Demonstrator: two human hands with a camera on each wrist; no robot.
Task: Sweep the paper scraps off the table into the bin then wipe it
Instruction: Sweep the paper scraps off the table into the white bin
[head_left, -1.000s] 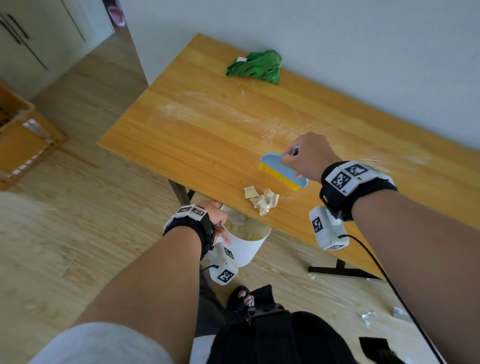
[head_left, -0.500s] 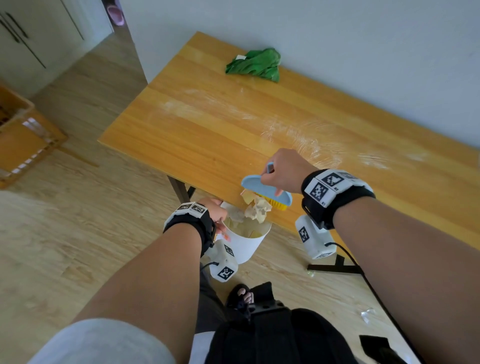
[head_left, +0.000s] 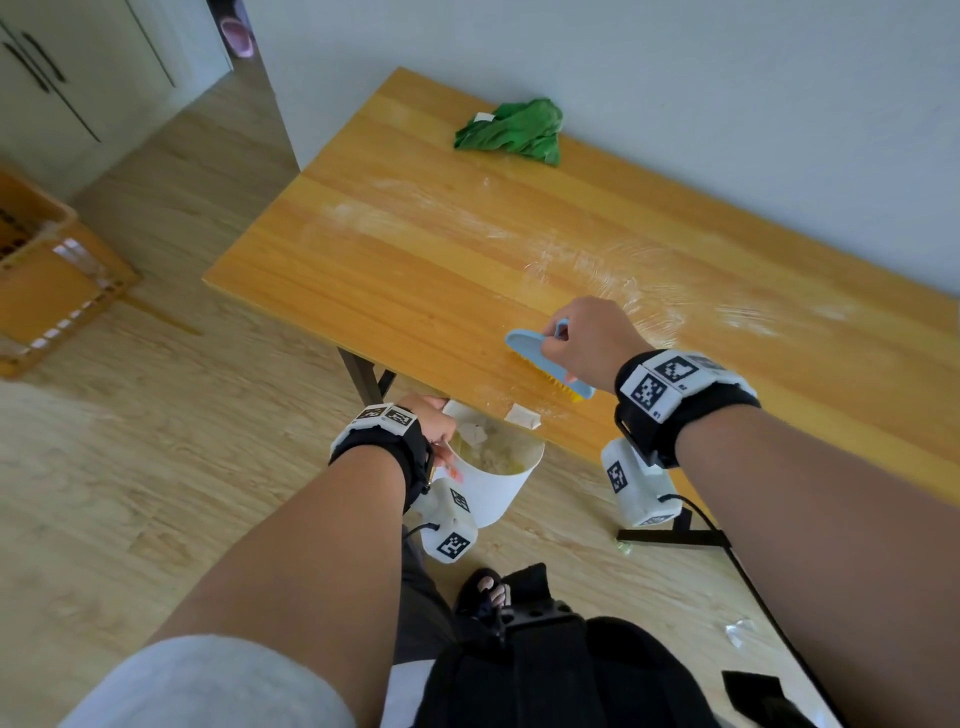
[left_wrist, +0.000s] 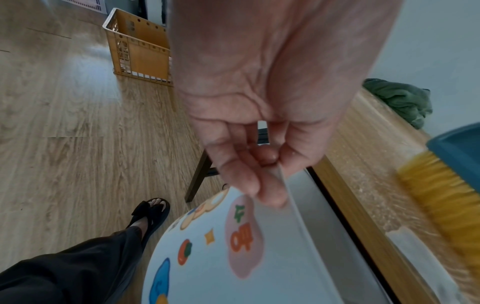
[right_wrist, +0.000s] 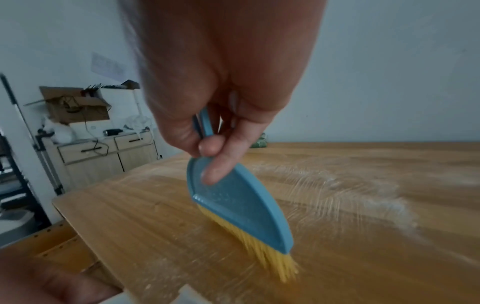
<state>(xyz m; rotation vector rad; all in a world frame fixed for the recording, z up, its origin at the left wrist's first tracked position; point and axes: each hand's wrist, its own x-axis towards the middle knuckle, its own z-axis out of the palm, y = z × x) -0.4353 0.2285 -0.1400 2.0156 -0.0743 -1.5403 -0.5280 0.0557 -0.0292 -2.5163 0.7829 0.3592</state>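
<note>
My right hand (head_left: 587, 343) grips the handle of a blue hand brush (head_left: 545, 364) (right_wrist: 241, 207) with yellow bristles, held on the wooden table (head_left: 415, 249) a little back from its near edge. One paper scrap (head_left: 522, 415) lies at that edge, right above the bin. My left hand (head_left: 431, 421) (left_wrist: 259, 164) pinches the rim of the white bin (head_left: 493, 478) (left_wrist: 233, 257), holding it just below the table edge. Scraps lie inside the bin. A crumpled green cloth (head_left: 514, 130) rests at the far side of the table by the wall.
White dusty streaks (head_left: 597, 270) run across the tabletop. A wooden crate (head_left: 47, 270) stands on the floor at left. Black table legs (head_left: 369, 376) stand behind the bin. A scrap (head_left: 737, 631) lies on the floor at right, beside my sandalled foot (head_left: 485, 590).
The brush pushed the scrap pile to the edge and most of it dropped into the bin; the brush has now drawn back onto the table. One scrap is left at the edge.
</note>
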